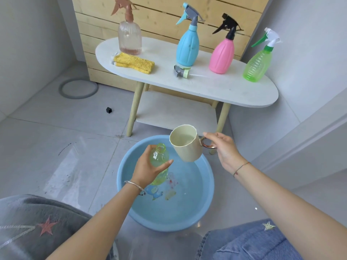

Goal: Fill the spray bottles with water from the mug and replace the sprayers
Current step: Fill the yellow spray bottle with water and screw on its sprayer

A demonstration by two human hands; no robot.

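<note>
An uncapped yellow-green bottle point(159, 158) was gripped in the left hand point(147, 168), fingers and thumb curled round its body, above a blue basin point(208, 192) of water on the floor. A cream mug point(187, 147) was held by its ring handle, pinched in the right hand point(224, 150), and was tilted with its rim just beside the bottle's open neck. A detached sprayer point(181, 71) lay on the white oval table point(225, 89), between a yellow cloth point(134, 62) and a pink spray bottle point(221, 57), just in front of a blue spray bottle point(187, 47).

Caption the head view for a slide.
Left hand holds an open bottle over a basin; right hand tilts a mug.
</note>
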